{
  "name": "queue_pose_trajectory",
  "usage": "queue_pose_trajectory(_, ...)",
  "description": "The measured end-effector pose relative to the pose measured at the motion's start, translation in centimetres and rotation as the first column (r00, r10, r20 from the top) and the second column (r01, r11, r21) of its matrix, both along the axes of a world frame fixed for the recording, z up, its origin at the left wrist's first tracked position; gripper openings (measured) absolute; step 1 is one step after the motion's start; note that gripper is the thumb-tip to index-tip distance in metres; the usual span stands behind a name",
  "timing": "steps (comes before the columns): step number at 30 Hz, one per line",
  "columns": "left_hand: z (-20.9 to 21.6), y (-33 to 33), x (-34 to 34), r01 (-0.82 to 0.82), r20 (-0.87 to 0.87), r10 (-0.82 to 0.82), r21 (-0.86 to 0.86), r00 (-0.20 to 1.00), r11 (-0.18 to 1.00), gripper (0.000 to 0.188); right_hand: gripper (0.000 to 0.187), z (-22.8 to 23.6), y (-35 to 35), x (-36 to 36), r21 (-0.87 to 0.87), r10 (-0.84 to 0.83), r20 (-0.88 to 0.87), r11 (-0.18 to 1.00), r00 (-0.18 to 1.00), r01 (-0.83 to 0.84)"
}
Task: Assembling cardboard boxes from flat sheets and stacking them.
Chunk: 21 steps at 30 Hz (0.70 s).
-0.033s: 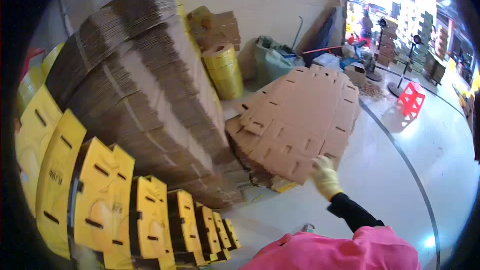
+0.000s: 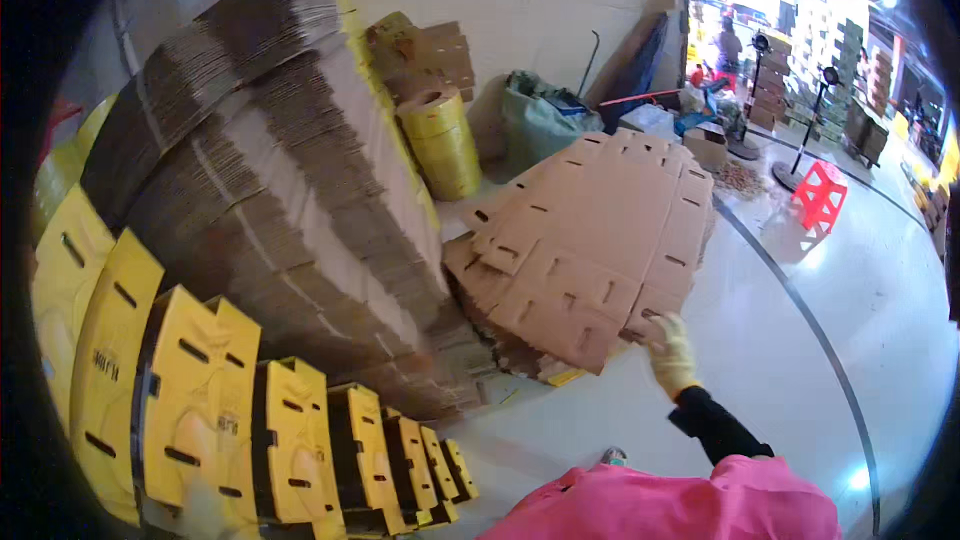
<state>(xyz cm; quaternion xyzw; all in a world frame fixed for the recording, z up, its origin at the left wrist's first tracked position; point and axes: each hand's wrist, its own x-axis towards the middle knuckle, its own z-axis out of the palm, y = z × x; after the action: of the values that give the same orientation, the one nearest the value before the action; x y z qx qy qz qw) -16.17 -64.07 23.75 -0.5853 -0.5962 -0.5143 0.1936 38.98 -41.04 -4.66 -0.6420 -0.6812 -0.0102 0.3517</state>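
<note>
My right hand [image 2: 672,355], in a pale yellow glove with a black sleeve behind it, is at the near right corner of a flat brown cardboard blank [image 2: 580,240]. Its fingers curl over that corner beside a slot. The blank is the top one of a low, uneven pile, with slots along its sides and centre. At the bottom left, a blurred pale shape that may be my left hand [image 2: 205,512] is against the yellow cardboard boxes [image 2: 185,390]; its fingers cannot be made out. Those slotted boxes stand in a curving row.
A tall stack of brown cardboard [image 2: 290,180] rises behind the yellow boxes. Yellow tape rolls [image 2: 440,145] and a green sack [image 2: 540,120] are by the wall. A red stool [image 2: 820,197] stands on the floor at right, near black pole stands [image 2: 812,130]. Another person [image 2: 728,48] is far back.
My right hand has shifted slightly right and down, and its fingers now curl at the blank's corner. The view has moved a little. The pale shape at bottom left has moved slightly right.
</note>
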Motion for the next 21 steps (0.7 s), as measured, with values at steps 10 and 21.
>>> queue_pose_trajectory(10,-16.6,35.9,16.8,0.528,0.275,-0.480,-0.654,0.833,0.542,0.027,0.065,-7.8,6.9,15.0,-0.534,-0.573,-0.457,0.789,0.680,0.305)
queue_pose_trajectory(21,-26.4,57.6,22.5,0.048,-0.009,-0.148,-0.926,0.989,0.375,0.066,0.052,-3.6,10.9,7.2,-0.687,-0.706,-0.652,0.704,0.277,0.180)
